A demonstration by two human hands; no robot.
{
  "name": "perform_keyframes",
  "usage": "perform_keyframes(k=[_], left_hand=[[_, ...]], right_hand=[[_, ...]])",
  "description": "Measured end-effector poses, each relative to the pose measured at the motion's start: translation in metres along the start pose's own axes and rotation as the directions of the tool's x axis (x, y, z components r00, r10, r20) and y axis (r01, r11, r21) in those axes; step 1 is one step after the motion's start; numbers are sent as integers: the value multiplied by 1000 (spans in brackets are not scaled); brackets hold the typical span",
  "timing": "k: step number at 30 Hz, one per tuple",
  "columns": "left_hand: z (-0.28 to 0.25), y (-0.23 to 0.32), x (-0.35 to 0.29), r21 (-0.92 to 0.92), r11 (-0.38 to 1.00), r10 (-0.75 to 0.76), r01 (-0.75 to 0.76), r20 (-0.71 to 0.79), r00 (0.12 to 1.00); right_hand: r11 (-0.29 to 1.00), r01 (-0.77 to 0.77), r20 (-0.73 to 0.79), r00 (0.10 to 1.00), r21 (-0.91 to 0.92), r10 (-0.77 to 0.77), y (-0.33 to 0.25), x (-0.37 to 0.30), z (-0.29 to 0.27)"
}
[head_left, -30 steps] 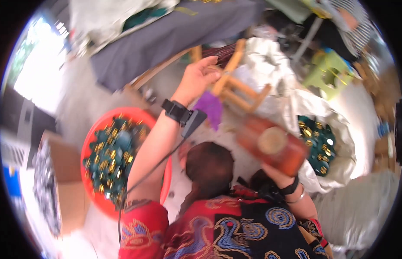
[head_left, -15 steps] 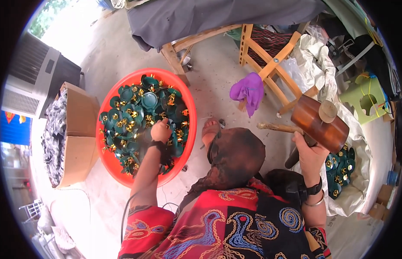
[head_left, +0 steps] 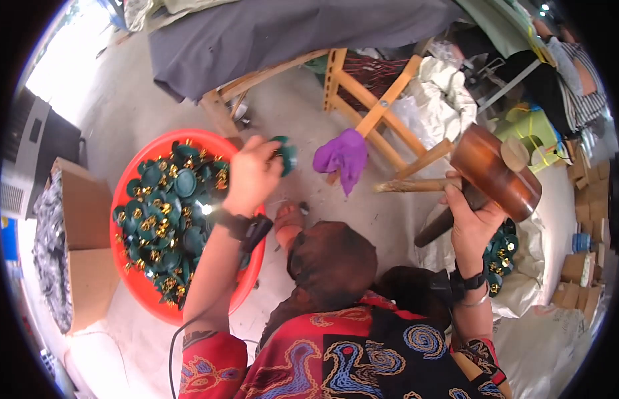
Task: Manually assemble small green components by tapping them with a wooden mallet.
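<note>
My left hand (head_left: pixel 253 176) is raised over the right rim of a red tub (head_left: pixel 117 256), its fingers closed on a dark green disc-shaped piece (head_left: pixel 286 156) blurred by motion. The tub is heaped with similar green cupped pieces (head_left: pixel 166 229) bearing gold metallic parts. At the right, my right hand (head_left: pixel 472 223) grips a mallet (head_left: pixel 486 163) with a brown, glossy cylindrical head. A pale wooden stick (head_left: pixel 409 185) points left from beside the thumb, and a dark rod (head_left: pixel 434 228) slants below it. How these join behind the hand is hidden.
A purple cloth (head_left: pixel 343 156) covers the end of a crossed wooden frame (head_left: pixel 369 113). Beside my right forearm lies a whitish sack (head_left: pixel 535 266) with more green pieces (head_left: pixel 499 259). An open carton (head_left: pixel 93 279) stands left; a grey-draped table (head_left: pixel 289 33) ahead. Another person's arm shows far right.
My left hand has come up out of the tub and moved right with a green piece. My right hand keeps hold of the mallet. The whole view has shifted.
</note>
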State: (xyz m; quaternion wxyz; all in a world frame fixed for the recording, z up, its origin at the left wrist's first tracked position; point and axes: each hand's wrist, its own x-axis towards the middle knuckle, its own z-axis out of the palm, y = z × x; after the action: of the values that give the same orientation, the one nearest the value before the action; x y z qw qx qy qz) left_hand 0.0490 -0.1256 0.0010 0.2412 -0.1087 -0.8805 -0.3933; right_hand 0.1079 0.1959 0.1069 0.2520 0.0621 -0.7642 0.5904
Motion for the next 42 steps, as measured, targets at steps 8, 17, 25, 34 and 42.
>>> perform_keyframes(k=[8, 17, 25, 34, 42], left_hand=[[95, 52, 47, -230, 968, 118, -97, 83, 990], [103, 57, 48, -201, 977, -43, 68, 126, 991], [103, 52, 47, -221, 973, 95, -73, 92, 991], [104, 53, 41, -240, 970, 44, -42, 6, 999], [107, 56, 42, -300, 954, 19, -10, 28, 999]], right_hand=[[957, 287, 77, 956, -46, -283, -28, 53, 37], [955, 292, 205, 938, -40, -279, -4, 78, 87], [824, 520, 389, 823, -225, -413, -7, 89, 96], [883, 405, 393, 871, -236, -294, 0, 80, 99], [622, 499, 371, 866, -604, -335, -68, 123, 52]])
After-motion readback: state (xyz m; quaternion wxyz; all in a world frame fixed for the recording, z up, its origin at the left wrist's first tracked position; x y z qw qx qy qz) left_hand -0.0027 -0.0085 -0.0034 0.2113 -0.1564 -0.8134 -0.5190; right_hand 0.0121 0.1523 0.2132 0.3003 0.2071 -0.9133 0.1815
